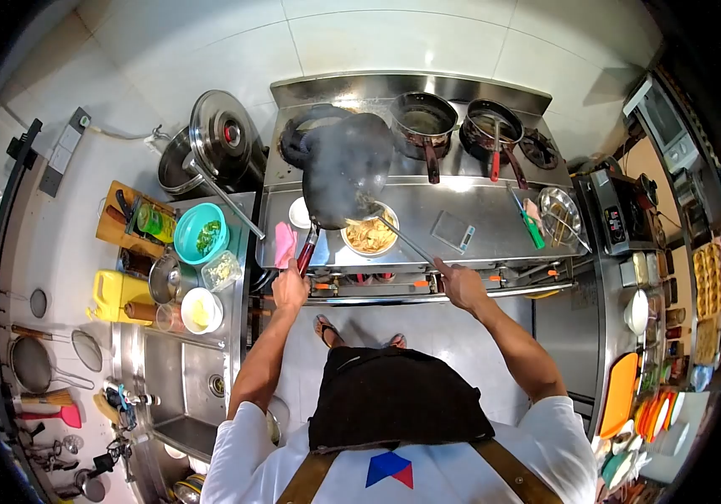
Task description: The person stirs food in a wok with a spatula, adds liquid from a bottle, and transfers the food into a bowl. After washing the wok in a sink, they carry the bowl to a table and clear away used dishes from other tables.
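My left hand (pixel 291 287) is closed around the dark red handle of a black wok (pixel 348 164). The wok is tipped over toward me, with steam hiding part of its surface. Under its lower rim stands a white bowl (pixel 371 236) filled with pale, sliced-looking food. My right hand (pixel 463 284) grips a long-handled metal cooking utensil (pixel 411 239). Its far end reaches the wok's rim above the bowl, where its shape is not clear. Close to my left hand lies a pink cloth (pixel 285 244), and a small white bowl (pixel 300 213) sits beside the wok.
Two pans (pixel 425 122) (pixel 492 126) stand on the back burners. A digital scale (pixel 453 232) lies right of the food bowl. To the left are a lidded stockpot (pixel 224 134), a turquoise bowl of greens (pixel 201 233) and a sink (pixel 184 378). Burner knobs line the stove's front.
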The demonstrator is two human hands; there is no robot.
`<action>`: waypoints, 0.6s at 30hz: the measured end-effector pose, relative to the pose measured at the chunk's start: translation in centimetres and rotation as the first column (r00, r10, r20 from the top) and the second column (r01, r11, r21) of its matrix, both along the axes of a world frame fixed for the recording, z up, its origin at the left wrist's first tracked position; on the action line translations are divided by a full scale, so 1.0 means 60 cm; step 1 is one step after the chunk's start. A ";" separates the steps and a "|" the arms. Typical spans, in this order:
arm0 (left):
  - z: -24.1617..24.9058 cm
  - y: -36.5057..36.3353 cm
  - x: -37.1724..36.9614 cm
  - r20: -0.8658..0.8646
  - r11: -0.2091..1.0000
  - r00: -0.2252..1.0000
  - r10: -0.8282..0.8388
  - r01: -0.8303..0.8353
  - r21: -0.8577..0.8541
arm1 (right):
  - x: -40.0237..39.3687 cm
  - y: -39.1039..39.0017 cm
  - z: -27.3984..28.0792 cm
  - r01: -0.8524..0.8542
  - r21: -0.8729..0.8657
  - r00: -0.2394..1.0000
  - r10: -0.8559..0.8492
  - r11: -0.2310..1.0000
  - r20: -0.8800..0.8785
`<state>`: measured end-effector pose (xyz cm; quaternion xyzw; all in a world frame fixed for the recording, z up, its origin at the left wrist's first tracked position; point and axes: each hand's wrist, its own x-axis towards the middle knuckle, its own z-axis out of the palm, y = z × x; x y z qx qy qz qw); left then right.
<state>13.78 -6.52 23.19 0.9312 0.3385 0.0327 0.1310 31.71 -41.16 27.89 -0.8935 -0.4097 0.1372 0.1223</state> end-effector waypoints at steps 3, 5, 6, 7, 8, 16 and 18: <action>0.000 -0.004 0.006 -0.015 1.000 1.000 0.013 -0.013 -0.002 | -0.007 -0.011 -0.017 0.038 0.024 0.999 -0.038 0.999 0.011; 0.002 -0.005 0.007 -0.022 1.000 1.000 0.016 -0.016 -0.006 | -0.008 -0.019 -0.033 0.065 0.063 0.998 -0.066 0.996 0.019; 0.001 -0.005 0.008 -0.022 1.000 1.000 0.016 -0.016 -0.007 | -0.012 -0.020 -0.025 0.065 0.062 0.998 -0.066 0.996 0.018; 0.000 -0.004 0.008 -0.016 1.000 1.000 0.019 -0.019 -0.010 | -0.017 -0.022 -0.015 0.082 0.040 0.997 -0.082 0.996 0.001; -0.001 -0.003 0.008 -0.010 1.000 1.000 0.022 -0.022 -0.014 | -0.020 -0.022 -0.008 0.098 0.018 0.995 -0.098 0.995 -0.016; -0.003 0.011 0.005 0.037 1.000 0.999 0.011 -0.012 0.021 | 0.028 0.023 -0.016 0.018 0.200 1.000 -0.013 0.980 -0.026; -0.001 0.015 0.005 0.051 1.000 0.999 0.008 -0.009 0.021 | 0.034 0.022 -0.004 -0.022 0.187 1.000 0.024 0.982 -0.005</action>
